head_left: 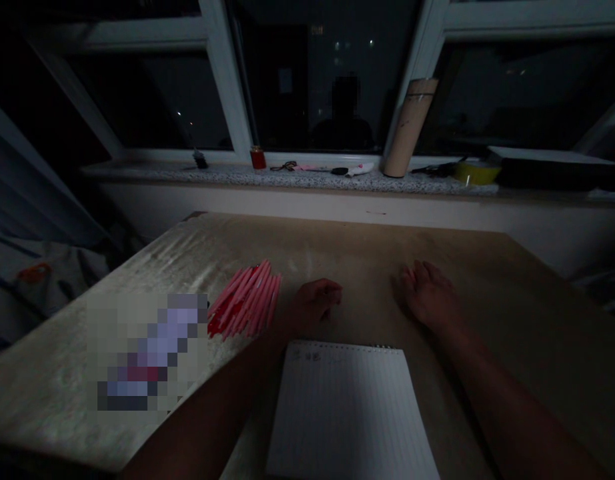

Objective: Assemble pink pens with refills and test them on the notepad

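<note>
Head view: left hand [318, 300] and right hand [429, 292] half-spread, contents of red jar [258, 159] unclear.

I'm in what looks like a home: a windowsill [227, 175] with odds and ends beyond the table's [367, 247] far edge, a curtain [42, 180] past the left edge.

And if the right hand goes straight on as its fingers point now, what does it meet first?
Probably the white wall below the granite windowsill, past the table's far edge. The right hand points forward and somewhat left; its height is hard to judge.
</note>
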A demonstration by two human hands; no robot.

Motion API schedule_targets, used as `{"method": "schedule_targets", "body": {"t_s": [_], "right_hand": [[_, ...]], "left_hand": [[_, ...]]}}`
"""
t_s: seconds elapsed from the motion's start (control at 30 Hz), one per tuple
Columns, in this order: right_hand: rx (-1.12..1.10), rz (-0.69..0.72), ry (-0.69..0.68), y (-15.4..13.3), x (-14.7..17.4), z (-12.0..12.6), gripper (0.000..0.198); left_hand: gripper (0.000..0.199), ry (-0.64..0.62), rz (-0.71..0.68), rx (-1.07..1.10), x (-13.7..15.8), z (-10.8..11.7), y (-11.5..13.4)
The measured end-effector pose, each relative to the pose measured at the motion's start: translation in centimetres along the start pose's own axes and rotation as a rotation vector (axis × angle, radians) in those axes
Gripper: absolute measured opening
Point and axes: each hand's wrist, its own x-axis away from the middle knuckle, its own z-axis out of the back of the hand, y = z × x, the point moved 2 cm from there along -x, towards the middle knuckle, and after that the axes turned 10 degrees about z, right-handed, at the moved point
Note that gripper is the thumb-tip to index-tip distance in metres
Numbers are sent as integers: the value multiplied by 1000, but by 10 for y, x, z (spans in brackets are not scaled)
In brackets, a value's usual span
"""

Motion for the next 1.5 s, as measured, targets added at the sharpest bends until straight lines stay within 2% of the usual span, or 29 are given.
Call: {"method": "schedule_targets", "body": {"t_s": [0.1, 0.23, 0.37, 0.43, 0.53, 0.67, 1.0, 1.13, 1.23, 1.27, 1.33, 1.4, 1.5], "right_hand": [[-120, 129, 70, -14, -1, 10, 50], [-218, 266, 29, -38, 2, 14, 45], [-351, 374, -79, -60, 9, 10, 43], [-388, 436, -139, -68, 12, 7, 37], [-407, 507, -186, -74, 15, 5, 31], [-400, 522, -186, -74, 16, 5, 30], [-377, 511, -196, -74, 15, 4, 29], [-383, 508, -194, -74, 15, 4, 29], [-425, 495, -174, -74, 15, 7, 28], [-450, 477, -165, -74, 15, 8, 28], [-528, 416, -144, -73, 14, 11, 30], [-662, 325, -131, -73, 15, 12, 32], [-938, 200, -161, -75, 17, 8, 33]], "left_hand": [[33, 165, -74, -274, 4, 9, 7], [29, 331, -108, -644, 10, 21, 18], [31, 612, 125, -1010, 13, 40, 22], [33, 651, 238, -1128, 15, 50, 23], [28, 614, 390, -1232, 18, 62, 23], [26, 553, 490, -1298, 23, 68, 26], [29, 487, 470, -1322, 24, 64, 27], [29, 498, 457, -1312, 23, 60, 25], [28, 462, 355, -1267, 21, 49, 26], [28, 443, 287, -1238, 20, 44, 27], [22, 326, 122, -1143, 17, 31, 29], [20, 238, -72, -1053, 17, 18, 31], [19, 136, -234, -956, 19, 1, 32]]}}
